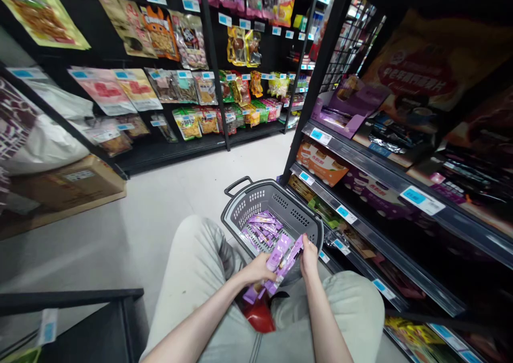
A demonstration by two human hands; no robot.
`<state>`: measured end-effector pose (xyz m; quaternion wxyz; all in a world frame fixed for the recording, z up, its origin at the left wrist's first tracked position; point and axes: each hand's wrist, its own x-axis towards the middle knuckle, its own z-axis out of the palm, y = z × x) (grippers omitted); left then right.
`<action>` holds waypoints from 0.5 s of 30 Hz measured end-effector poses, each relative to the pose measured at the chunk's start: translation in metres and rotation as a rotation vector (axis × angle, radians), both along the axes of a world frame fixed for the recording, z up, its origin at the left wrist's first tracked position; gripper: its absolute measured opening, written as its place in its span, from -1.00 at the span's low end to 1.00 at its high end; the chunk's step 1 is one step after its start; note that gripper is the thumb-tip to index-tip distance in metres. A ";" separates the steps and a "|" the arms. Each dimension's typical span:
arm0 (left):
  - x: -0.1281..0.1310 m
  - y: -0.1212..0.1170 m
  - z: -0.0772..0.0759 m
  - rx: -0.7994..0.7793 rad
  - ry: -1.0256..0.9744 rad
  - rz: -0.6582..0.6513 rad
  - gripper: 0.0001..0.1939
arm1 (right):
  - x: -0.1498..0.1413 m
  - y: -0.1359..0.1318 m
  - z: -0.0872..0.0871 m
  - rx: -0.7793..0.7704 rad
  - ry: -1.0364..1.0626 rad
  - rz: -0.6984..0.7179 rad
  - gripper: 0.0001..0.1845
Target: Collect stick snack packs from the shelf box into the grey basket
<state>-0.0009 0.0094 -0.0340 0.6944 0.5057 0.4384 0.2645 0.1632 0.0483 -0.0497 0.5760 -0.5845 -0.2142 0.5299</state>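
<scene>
My left hand (258,269) is closed round a bundle of long purple snack packets (280,264), held above my lap. My right hand (308,257) pinches the upper end of the same bundle, fingers closed on it. Just beyond my hands a grey plastic shopping basket (244,205) stands on the floor, with several more purple packets (262,229) lying inside. My knees in light trousers frame the hands; a red object (258,316) shows between my legs.
A black shelf unit (385,181) with blue price tags and boxed goods runs along the right, close to the basket. Hanging snack bags (192,90) fill the shelves across the aisle. A cardboard box (68,184) sits at the left. A low black frame (80,299) is at bottom left.
</scene>
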 end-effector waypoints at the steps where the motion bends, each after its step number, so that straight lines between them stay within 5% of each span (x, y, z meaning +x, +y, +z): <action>1: -0.001 0.000 0.001 -0.022 -0.008 -0.018 -0.65 | 0.000 0.000 -0.002 0.007 -0.022 -0.008 -0.63; 10: -0.001 -0.006 0.013 -0.265 -0.237 -0.064 -0.57 | 0.007 0.003 -0.007 0.051 -0.255 0.073 -0.62; 15: 0.001 -0.006 0.009 -0.321 -0.353 0.068 -0.58 | 0.000 0.005 -0.006 0.094 -0.339 0.212 -0.55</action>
